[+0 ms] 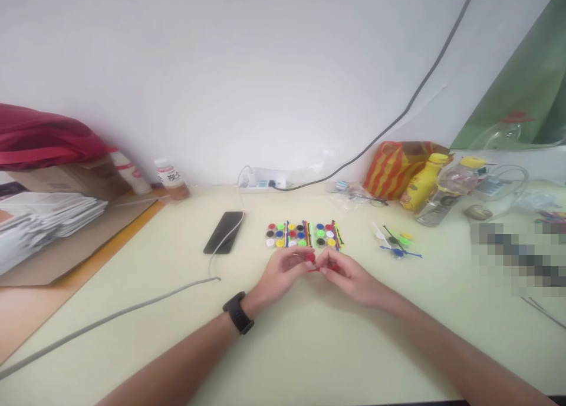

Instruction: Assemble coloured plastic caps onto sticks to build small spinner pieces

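Note:
My left hand is closed, its fingertips pinching a small red round piece with a button-like top. Right beside it my right hand is also closed, with a thin red stick-like piece between the fingertips; its far end is hidden by the fingers. Just beyond the hands lie rows of small round pieces in red, green, black, blue, yellow and white, with bundles of thin coloured sticks between them. To the right sits a loose pile of similar pieces and sticks.
A black phone with a white cable lies left of the rows. Along the wall stand a power strip, a drink bottle, a striped bag and a yellow bottle. Envelopes are stacked at left.

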Demonstrator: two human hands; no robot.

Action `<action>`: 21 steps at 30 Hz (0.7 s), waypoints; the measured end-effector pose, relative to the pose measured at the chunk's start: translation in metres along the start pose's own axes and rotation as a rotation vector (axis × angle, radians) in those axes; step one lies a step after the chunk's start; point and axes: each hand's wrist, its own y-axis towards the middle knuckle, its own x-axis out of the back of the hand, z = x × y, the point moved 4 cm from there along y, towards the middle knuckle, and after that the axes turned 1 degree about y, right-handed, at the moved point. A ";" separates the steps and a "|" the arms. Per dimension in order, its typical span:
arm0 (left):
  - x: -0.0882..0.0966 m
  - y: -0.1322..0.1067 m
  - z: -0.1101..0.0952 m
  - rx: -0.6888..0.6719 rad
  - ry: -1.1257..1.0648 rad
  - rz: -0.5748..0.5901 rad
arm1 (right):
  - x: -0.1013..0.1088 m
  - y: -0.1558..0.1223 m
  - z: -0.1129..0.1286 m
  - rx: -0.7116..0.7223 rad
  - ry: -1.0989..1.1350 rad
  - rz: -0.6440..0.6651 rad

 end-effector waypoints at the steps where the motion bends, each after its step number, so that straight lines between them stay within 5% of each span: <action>1: -0.001 0.000 0.000 -0.004 -0.006 0.009 | -0.001 0.001 -0.001 0.000 0.021 -0.014; 10: -0.004 0.002 0.003 -0.036 0.034 0.022 | -0.001 0.005 -0.014 0.028 0.153 -0.198; 16: 0.000 0.003 0.006 0.019 -0.022 0.003 | 0.002 0.002 -0.007 0.098 -0.098 -0.262; 21: -0.004 0.001 0.005 0.077 -0.092 0.153 | 0.004 0.001 -0.001 0.193 -0.237 -0.330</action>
